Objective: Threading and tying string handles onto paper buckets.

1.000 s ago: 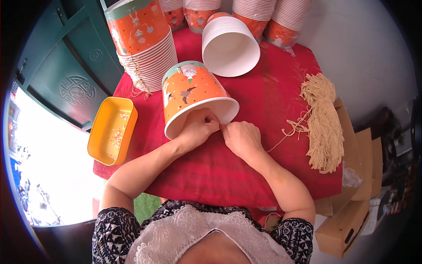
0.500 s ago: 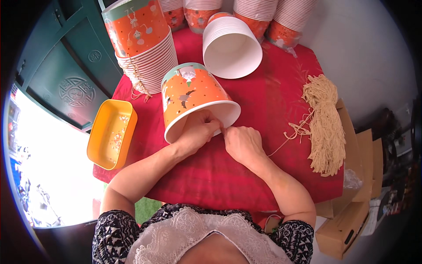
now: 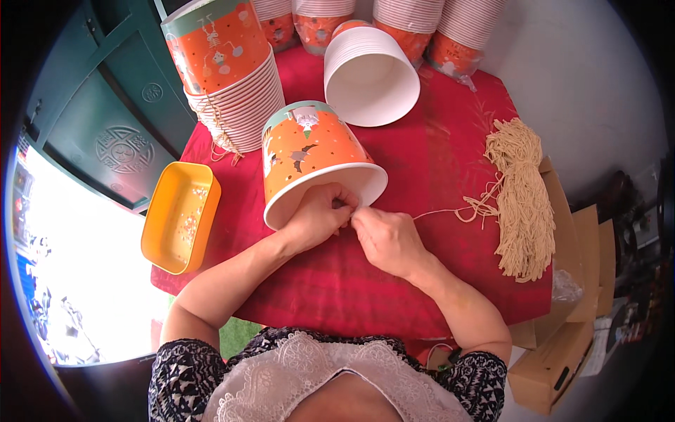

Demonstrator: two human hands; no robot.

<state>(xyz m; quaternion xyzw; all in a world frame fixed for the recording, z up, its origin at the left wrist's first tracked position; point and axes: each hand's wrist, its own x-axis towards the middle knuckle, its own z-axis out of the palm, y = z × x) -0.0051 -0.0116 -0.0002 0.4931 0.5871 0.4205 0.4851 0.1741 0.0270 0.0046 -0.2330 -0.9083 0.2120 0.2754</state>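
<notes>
An orange paper bucket with a bat print lies tilted on the red cloth, its white-rimmed mouth toward me. My left hand reaches partly into that mouth, fingers closed in a pinch by the near rim; what they hold is hidden. Close beside it, my right hand has its fingers pressed together at the same rim. A thin beige string runs from behind my right hand to a thick beige string bundle at the table's right. The string's end at my fingertips is too small to make out.
A yellow tub with small bits inside stands at the left. Behind it rises a stack of nested buckets with string hanging down. Another bucket lies on its side farther back, before more stacks. Cardboard boxes stand right of the table.
My right hand has turned, its fingers now bunched higher at the rim. The string behind it has risen from a slack slant to a flatter line. The bucket shifted very slightly right.
</notes>
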